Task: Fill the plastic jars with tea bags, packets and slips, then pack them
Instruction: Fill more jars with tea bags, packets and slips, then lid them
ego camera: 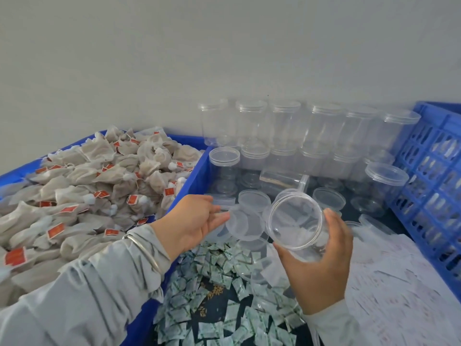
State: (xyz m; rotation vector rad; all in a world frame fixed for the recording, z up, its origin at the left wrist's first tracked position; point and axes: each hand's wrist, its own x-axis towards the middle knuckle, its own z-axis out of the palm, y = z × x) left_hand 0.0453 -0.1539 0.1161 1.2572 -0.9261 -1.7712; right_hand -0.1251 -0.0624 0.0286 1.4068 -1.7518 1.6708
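Note:
My right hand grips a clear plastic jar without a lid, its open mouth tilted toward me. My left hand reaches over the blue wall, fingers nearly straight, fingertips touching a clear lid among loose lids. A heap of tea bags with red tags fills the blue bin on the left. Small green-printed packets lie scattered below my hands. White paper slips are piled at the right.
Rows of lidded empty jars stand stacked against the grey wall. Loose lids lie on the dark surface in front of them. A blue lattice crate walls off the right side.

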